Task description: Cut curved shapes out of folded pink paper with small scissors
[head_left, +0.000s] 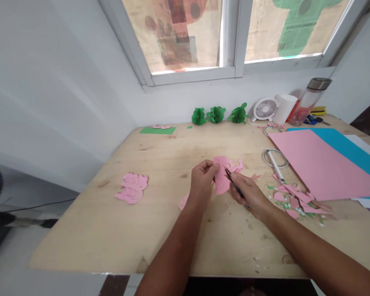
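My left hand [205, 174] pinches a piece of pink paper [222, 187] by its left side, thumb on top. Curved lines are faintly visible on the paper. In my right hand [246, 191] is a slim pair of dark scissors [236, 186], its points at the right edge of the pink paper. My fingers hide most of the scissor handles. Just behind the paper lie curly pink offcuts [237, 166]. Another pink piece [183, 202] shows partly from under my left forearm. Further left rests a stack of scalloped pink cutouts [132, 188].
Pink and green scraps [296, 199] lie right of my hands, beside a white pen [275, 166]. Large pink sheets [329, 164] cover blue ones [351, 148]. Along the wall stand green paper figures [216, 114], a small fan [265, 109] and a glass bottle [308, 102].
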A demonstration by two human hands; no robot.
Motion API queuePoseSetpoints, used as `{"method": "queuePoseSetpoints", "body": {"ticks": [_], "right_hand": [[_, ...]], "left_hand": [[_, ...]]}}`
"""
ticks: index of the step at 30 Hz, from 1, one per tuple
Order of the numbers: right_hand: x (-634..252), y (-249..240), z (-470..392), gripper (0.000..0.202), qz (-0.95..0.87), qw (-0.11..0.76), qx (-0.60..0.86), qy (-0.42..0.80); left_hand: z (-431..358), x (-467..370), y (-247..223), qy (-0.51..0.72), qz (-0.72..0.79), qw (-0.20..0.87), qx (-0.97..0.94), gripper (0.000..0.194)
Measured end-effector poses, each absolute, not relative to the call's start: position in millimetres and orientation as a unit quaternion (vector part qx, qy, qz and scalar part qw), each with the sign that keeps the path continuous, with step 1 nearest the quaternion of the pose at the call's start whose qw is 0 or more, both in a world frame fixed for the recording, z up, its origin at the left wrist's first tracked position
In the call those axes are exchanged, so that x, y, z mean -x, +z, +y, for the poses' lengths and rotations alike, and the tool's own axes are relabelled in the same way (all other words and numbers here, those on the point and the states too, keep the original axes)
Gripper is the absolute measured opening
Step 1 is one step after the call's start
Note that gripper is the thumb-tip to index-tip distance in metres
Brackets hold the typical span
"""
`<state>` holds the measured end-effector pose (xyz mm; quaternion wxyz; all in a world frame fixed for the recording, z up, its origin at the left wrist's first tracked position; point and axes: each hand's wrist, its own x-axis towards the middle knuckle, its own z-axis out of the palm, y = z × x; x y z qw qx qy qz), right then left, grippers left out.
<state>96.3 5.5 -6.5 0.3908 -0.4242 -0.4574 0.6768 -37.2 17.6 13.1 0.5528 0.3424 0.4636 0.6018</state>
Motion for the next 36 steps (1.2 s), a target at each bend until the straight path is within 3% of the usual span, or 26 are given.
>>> {"method": "queuePoseSetpoints", "body": {"ticks": [8, 15, 23, 36], "right_hand": [[-96, -11, 8, 0.036, -0.48, 0.407, 0.447, 0.636], [-99, -17, 13, 0.03, -0.475, 0.531, 0.449, 0.54], [-98, -16, 9, 0.033, -0.538, 0.449, 0.4, 0.59], [-98, -11, 8, 0.036, -0.507, 0.404, 0.408, 0.643]], "left_hand": [[25, 50, 13, 0.68, 0.49, 0.471, -0.274, 0.02], [26, 53, 12, 0.66, 0.502, 0.453, -0.326, 0.017], [17, 40, 15, 0.575, 0.496, 0.496, -0.42, 0.017], [15, 39, 21, 0.567, 0.437, 0.604, -0.35, 0.014]]}}
